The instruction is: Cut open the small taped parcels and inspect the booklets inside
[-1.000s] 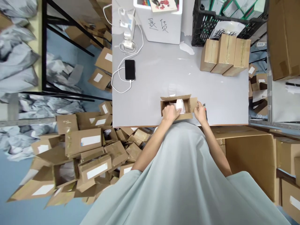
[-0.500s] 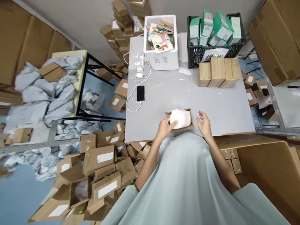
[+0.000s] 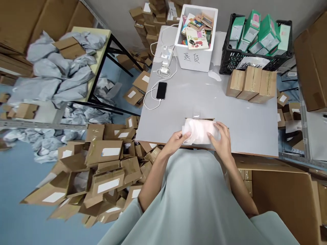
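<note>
A pale pink bundle in thin white wrapping [image 3: 199, 132] is between my two hands, close to the table's front edge. My left hand [image 3: 176, 142] pinches its left end, thumb on top. On the right end lies my right hand [image 3: 221, 139], with its thumb on the upper face and its fingers around the far corner. Behind and under the bundle shows a strip of a small open cardboard box [image 3: 211, 119]; the rest of that box is hidden. What the wrapping contains cannot be seen.
On the grey table [image 3: 189, 88] are a charging phone [image 3: 161, 91], a white foam box [image 3: 192, 59] of booklets, a black crate [image 3: 224, 61] with green boxes, and taped cartons [image 3: 250, 83]. Opened cartons [image 3: 104, 153] pile up at left; a large carton [image 3: 281, 197] stands at right.
My right hand has moved from beside the box onto the bundle and closed on it. The bundle now spreads wider and covers most of the box. The head view has turned slightly.
</note>
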Available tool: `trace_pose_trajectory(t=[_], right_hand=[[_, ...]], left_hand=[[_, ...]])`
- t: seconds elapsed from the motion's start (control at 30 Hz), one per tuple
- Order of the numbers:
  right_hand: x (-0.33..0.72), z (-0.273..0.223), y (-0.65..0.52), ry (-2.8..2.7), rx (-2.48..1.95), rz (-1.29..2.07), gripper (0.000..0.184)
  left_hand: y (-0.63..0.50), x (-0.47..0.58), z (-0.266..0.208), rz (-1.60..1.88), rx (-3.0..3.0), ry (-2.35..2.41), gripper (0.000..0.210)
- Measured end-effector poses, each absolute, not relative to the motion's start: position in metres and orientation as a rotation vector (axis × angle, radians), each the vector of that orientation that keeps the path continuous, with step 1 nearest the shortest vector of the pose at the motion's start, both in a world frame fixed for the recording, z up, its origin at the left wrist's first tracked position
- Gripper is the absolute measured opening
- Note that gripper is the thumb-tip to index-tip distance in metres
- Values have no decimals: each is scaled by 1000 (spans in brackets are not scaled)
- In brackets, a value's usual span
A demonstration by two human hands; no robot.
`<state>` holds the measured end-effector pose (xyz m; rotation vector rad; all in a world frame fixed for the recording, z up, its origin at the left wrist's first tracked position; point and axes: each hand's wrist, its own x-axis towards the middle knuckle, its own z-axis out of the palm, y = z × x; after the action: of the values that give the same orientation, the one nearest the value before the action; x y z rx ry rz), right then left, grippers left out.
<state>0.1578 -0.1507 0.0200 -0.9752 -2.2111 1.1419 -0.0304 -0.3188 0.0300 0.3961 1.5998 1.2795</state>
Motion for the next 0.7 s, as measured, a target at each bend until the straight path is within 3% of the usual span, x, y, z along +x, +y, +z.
trace_pose_trajectory(t=[0.13,0.37,0.57,0.7], right_hand=[[140,39,-181,-2168,-1079,1087,36],[107,51,-214,-1516,-1130,1870,44],[96,57,-237,-1502,-1115,1841,40],[92,54,-257,-1544,-1079,1816,47]], left_hand=[[-328,-36,32,1326,470,1637,67],[-344,-49,44,1439,1112,1605,33],[-365,-61,42,1403,1273,1610,32],[-375,-62,34,1496,1219,1696,52]])
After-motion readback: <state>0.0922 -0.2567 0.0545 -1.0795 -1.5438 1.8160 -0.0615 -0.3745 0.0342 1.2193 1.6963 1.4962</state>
